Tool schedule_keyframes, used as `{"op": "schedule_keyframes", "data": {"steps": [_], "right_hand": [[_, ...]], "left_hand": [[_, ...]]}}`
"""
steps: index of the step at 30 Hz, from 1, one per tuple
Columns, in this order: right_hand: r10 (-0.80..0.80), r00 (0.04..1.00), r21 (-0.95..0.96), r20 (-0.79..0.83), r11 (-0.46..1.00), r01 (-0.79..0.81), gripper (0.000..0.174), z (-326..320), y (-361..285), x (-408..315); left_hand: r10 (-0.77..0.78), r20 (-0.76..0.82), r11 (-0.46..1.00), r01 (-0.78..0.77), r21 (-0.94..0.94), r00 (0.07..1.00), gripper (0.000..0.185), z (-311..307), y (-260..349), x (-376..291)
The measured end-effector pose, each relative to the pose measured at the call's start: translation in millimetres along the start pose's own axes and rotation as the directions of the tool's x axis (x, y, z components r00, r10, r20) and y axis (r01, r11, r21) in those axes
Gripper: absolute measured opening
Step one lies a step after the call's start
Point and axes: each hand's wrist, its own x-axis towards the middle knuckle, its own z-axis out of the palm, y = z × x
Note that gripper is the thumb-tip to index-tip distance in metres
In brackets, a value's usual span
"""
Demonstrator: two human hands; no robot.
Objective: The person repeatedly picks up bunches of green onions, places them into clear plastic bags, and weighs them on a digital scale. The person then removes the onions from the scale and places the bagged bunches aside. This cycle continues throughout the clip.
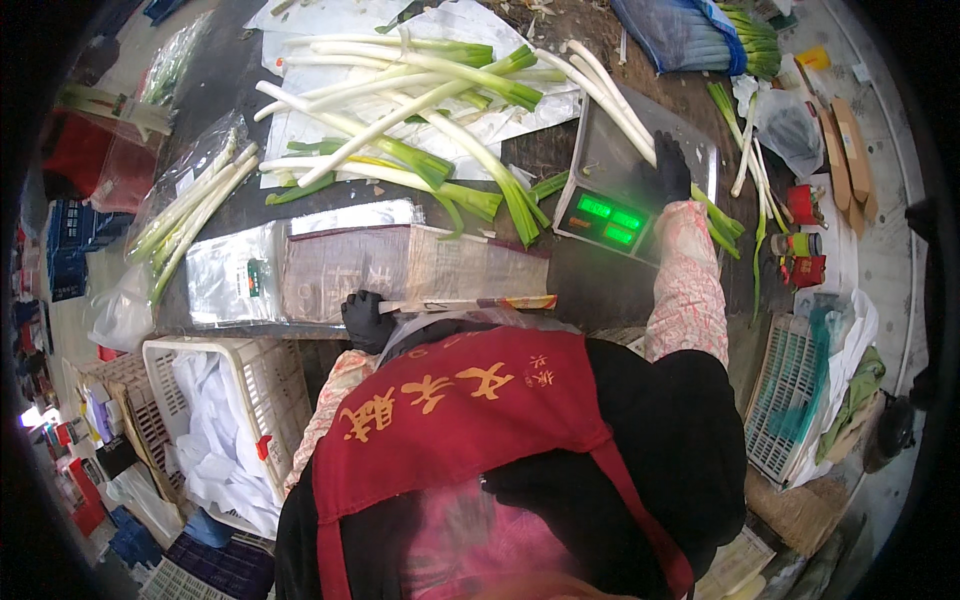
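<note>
My right hand (671,169), in a black glove, is closed over several large green onion stalks (611,94) on the digital scale (709,161). Their white ends point away from me, and their green leaves (720,221) come out past my wrist. Green digits glow on the scale's display (607,217). My left hand (367,321), also black-gloved, is at the table's front edge beside a stack of plastic packaging sleeves (349,266); whether its fingers grip anything cannot be made out. More green onions (397,97) lie crossed on white sheeting (517,112) beyond the sleeves.
Bagged green onions (206,195) lie at the left, and a blue-wrapped bundle (675,34) at the far right. Loose thin stalks (750,150) and small jars (795,244) are right of the scale. A white plastic crate (281,375) stands below the table's left front edge.
</note>
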Motion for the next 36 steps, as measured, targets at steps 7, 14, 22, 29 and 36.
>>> {"op": "schedule_keyframes", "data": {"steps": [7, 14, 22, 29, 36], "right_hand": [[0.067, 0.994, -0.096, 0.088, 0.994, -0.059, 0.076, -21.7, 3.2, -32.1], [0.157, 0.984, 0.113, -0.087, 0.983, -0.147, 0.090, -76.2, -19.5, -13.2], [0.227, 0.973, 0.176, -0.029, 0.960, -0.219, 0.101, -90.8, -12.8, -8.8], [0.193, 0.971, 0.103, 0.140, 0.973, -0.208, 0.110, -74.9, -23.4, -3.2], [0.141, 0.978, 0.170, 0.156, 0.971, -0.168, 0.088, -38.5, -31.5, 11.1]], "left_hand": [[-0.023, -0.001, 0.999, 0.023, -0.029, 1.000, 0.027, -3.8, 4.4, 0.6], [-0.025, -0.030, 0.999, 0.026, 0.037, 0.999, 0.035, 4.5, 0.9, -1.4], [0.014, -0.040, 1.000, -0.013, 0.027, 0.999, 0.033, 4.4, -1.8, -3.8], [0.008, 0.044, 0.999, -0.010, 0.045, 0.999, 0.040, -31.1, 23.7, 11.5], [0.074, -0.095, 0.997, -0.072, 0.030, 0.993, 0.060, -71.2, 40.8, 5.5]]}}
